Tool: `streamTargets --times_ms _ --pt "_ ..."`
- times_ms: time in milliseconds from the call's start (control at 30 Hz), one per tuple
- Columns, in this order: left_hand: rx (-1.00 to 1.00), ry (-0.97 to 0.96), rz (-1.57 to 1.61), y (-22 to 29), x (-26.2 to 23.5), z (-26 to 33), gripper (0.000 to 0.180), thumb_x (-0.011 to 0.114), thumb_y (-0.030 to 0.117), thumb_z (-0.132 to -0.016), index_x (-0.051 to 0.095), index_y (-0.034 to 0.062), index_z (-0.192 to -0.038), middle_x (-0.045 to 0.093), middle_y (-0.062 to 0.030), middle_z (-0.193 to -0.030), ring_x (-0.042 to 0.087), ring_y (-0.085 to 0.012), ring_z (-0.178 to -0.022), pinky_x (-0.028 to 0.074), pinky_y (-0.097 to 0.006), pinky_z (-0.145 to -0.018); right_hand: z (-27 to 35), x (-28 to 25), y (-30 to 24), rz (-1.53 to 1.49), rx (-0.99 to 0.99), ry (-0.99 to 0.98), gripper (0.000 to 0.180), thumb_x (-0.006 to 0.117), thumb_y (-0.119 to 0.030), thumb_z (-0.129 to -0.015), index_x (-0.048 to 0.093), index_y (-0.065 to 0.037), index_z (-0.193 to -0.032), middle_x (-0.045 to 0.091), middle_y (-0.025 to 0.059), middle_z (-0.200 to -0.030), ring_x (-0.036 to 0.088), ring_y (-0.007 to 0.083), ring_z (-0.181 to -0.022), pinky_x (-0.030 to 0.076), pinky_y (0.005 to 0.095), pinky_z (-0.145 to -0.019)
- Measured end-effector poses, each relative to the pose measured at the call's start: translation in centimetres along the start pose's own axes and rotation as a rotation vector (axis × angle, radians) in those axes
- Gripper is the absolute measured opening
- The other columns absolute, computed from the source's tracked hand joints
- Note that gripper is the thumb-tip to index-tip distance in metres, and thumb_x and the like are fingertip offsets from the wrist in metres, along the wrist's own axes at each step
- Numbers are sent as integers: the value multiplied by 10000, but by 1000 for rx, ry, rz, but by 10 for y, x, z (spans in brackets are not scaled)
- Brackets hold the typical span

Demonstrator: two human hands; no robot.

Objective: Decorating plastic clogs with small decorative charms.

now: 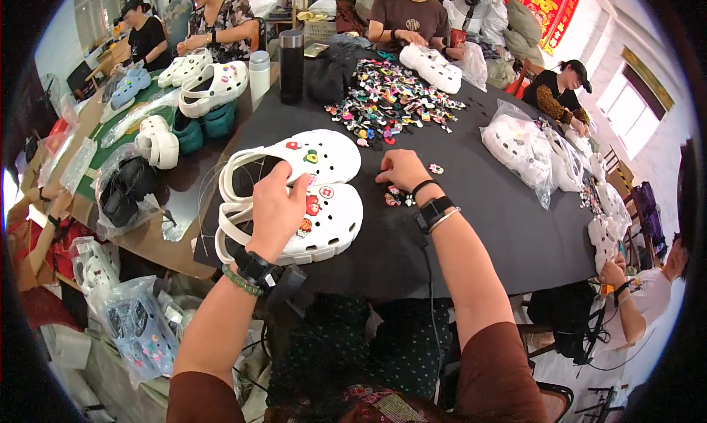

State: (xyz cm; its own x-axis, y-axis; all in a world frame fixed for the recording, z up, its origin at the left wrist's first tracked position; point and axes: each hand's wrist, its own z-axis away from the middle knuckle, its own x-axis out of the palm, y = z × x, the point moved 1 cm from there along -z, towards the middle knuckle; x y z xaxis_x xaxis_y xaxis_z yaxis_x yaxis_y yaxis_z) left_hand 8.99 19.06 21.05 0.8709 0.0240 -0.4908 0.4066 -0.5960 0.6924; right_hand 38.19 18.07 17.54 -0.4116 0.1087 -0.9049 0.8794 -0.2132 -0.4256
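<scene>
Two white clog shoes lie side by side on a black tablecloth. My left hand rests on the nearer clog, fingers curled over its top where small coloured charms sit. The farther clog also carries a few charms. My right hand is to the right of the clogs, fingers bent down onto a small cluster of loose charms on the cloth. One single charm lies just beyond that hand.
A big heap of coloured charms is at the table's middle, with a black flask and a white bottle behind. Bagged white clogs lie right; more clogs left. Several people sit around the table.
</scene>
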Motion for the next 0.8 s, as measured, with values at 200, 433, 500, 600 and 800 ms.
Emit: streamTargets --times_ms 200,433,500,600,800 --pt "29 10 -1 1 -2 -1 209 682 122 -840 550 -38 -858 616 -239 -743 613 -418 -712 469 -442 -622 23 -23 20 -788 108 -72 228 692 -143 -850 664 19 -1008 692 93 -898 676 155 -831 549 280 -733" --pt "30 1 -43 -3 -2 -1 229 682 139 -843 538 -38 -847 616 -248 -758 614 -426 -738 467 -453 -639 53 -43 -2 -1277 87 -190 213 618 -92 -934 597 24 -1112 657 87 -1032 658 143 -886 556 248 -784" --pt "48 17 -37 -2 -2 -1 236 682 147 -843 539 -40 -845 615 -249 -760 614 -428 -745 466 -455 -645 58 -46 -13 -1308 59 -203 209 620 -85 -933 597 13 -1116 654 79 -1033 656 141 -882 555 245 -788" --pt "25 17 1 -2 0 0 234 682 147 -842 544 -42 -846 617 -250 -762 617 -425 -745 468 -452 -647 59 -43 -32 -1286 32 -218 194 628 -93 -929 614 -10 -1104 657 57 -994 647 120 -856 546 231 -768" --pt "58 47 33 -5 2 1 277 696 156 -840 507 -43 -802 568 -229 -718 569 -383 -654 445 -410 -611 50 -28 -70 -845 -264 -27 102 666 -42 -869 679 15 -953 685 37 -815 632 95 -745 508 238 -688"
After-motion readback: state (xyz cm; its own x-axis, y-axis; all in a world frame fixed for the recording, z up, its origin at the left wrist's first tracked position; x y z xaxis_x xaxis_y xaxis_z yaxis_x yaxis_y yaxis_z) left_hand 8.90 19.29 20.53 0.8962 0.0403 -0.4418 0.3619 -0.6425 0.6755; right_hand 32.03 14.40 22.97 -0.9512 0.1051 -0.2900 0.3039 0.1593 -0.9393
